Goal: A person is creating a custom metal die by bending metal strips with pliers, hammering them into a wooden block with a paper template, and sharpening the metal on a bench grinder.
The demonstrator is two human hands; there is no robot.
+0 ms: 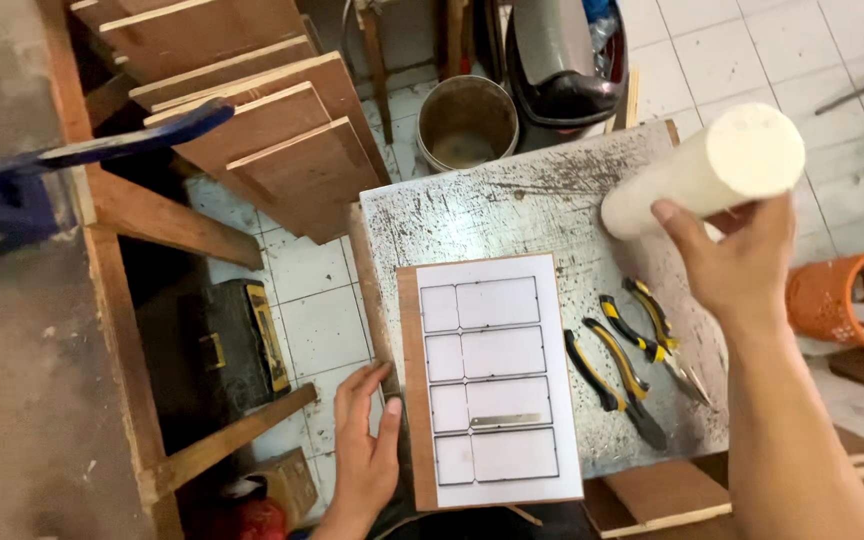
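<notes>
**Template on the board, roll lifted over the bench**

The left hand (365, 455) lies flat, fingers released, against the left edge of the brown plywood board (409, 400) at the bench's (512, 200) front-left corner. A white paper template of outlined rectangles (497, 375) already covers the board, its long axis running front to back; nothing looks cut yet. Yellow-handled pliers (642, 345) lie beside it. The right hand (737, 265) grips a cream cylindrical roll (707, 170), held above the back-right corner, pointing up-right.

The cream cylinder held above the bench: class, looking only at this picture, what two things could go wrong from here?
1. The cream cylinder is held up in the right hand, over the pliers; if the grip slips, it might drop onto them.
2. The plywood board with its paper template overhangs the bench's near edge, steadied only by the left hand; it might shift or tip.
</notes>
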